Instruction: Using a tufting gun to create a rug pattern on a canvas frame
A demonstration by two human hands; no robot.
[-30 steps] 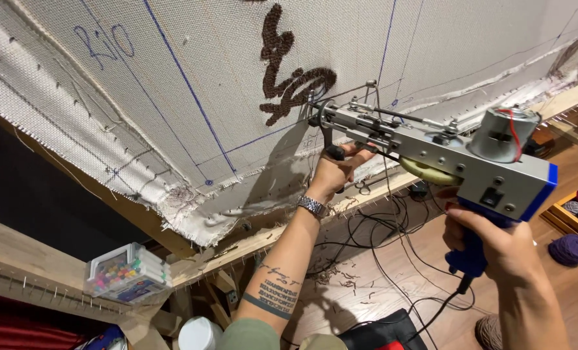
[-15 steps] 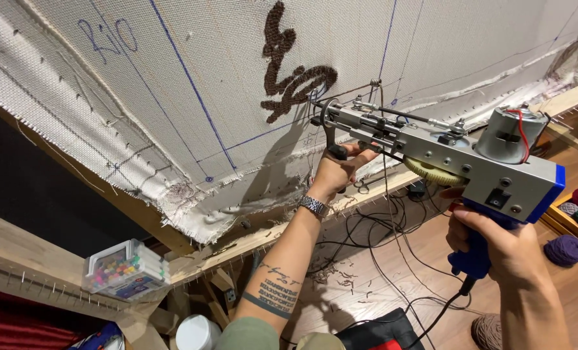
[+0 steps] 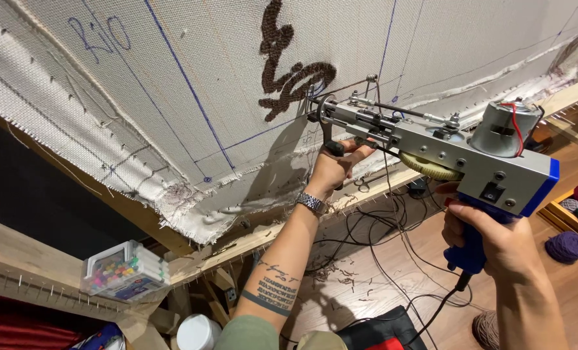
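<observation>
Against cloth [image 3: 172, 84], hands (raised) [image 3: 333, 170] on gun [image 3: 444, 149]

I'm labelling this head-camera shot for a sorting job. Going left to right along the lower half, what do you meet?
Clear box of coloured markers → white lid → left hand on the front handle → right hand on the blue grip → purple yarn ball.

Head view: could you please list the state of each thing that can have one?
Tufting gun: held up, tip against the cloth.
Left hand: gripping the gun's front handle.
Right hand: gripping the blue rear grip.
Backing cloth: stretched on the frame, partly tufted brown.
Marker box: closed.
</observation>
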